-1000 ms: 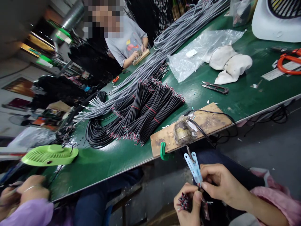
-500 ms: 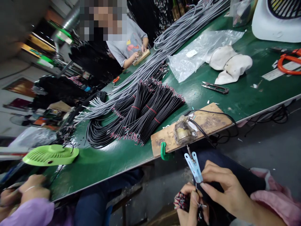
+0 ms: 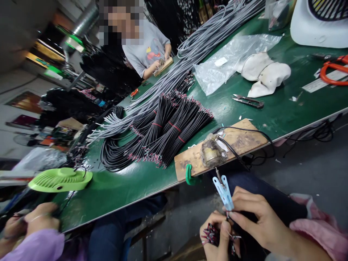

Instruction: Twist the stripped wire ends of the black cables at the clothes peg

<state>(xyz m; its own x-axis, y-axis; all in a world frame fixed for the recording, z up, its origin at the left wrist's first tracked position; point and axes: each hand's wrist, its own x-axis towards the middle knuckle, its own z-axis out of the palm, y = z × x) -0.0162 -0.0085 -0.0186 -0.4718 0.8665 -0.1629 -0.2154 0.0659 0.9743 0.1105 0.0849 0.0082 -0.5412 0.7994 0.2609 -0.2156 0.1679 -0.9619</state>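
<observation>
Below the table edge (image 3: 152, 194), right hand (image 3: 261, 221) pinching blue clip (image 3: 224, 192); left hand (image 3: 217, 237) gripping wires (image 3: 208, 233)

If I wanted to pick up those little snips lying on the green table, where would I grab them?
Probably the thread snips are best pinched across the wider looped end on the right, from above: they lie flat on the table, and the points face left.

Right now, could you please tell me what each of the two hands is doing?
Left hand: closed around a bundle of wires.
Right hand: fingers pinched at the base of the light blue clip; the exact grip cannot be told.
</observation>
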